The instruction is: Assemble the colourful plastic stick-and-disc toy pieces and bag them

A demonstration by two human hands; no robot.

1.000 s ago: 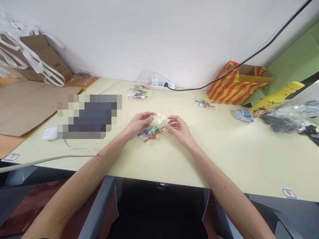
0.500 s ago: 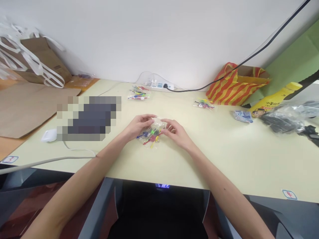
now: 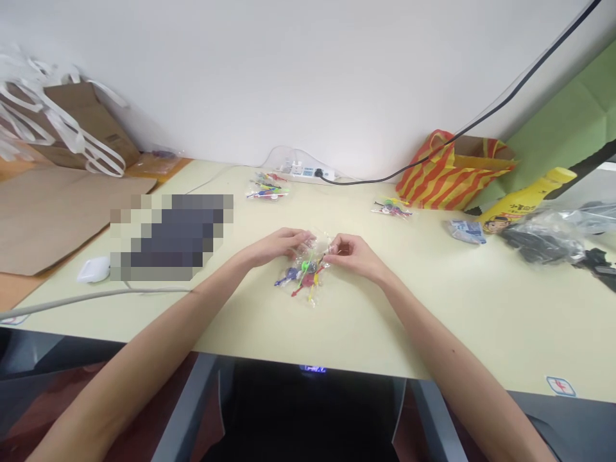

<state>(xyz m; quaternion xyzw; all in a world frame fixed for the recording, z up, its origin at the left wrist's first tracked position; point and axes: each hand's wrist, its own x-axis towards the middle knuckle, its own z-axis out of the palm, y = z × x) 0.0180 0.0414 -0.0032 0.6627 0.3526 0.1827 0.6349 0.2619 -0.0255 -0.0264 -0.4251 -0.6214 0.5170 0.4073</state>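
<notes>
A clear plastic bag (image 3: 308,273) of small coloured plastic pieces, blue, green, red and yellow, lies on the pale table in front of me. At its upper left edge my left hand (image 3: 283,246) pinches the film between thumb and fingers. My right hand (image 3: 353,256) grips the bag's right edge, fingers curled and thumb pressed in. The pieces sit in the lower part of the bag, below the hands. Two groups of similar bagged pieces are farther back, one group (image 3: 267,187) near the power strip and the other bag (image 3: 392,208) to the right.
A power strip (image 3: 308,172) with a black cable (image 3: 414,168) lies against the wall. Back right stand a striped bag (image 3: 437,176) and a yellow bottle (image 3: 529,200). A blurred-out dark object (image 3: 178,231), a white case (image 3: 94,269) and brown paper bags (image 3: 91,119) are on the left.
Both hands and the bag have shifted slightly right and toward me. The right hand's fingers have closed more tightly on the bag's edge.
</notes>
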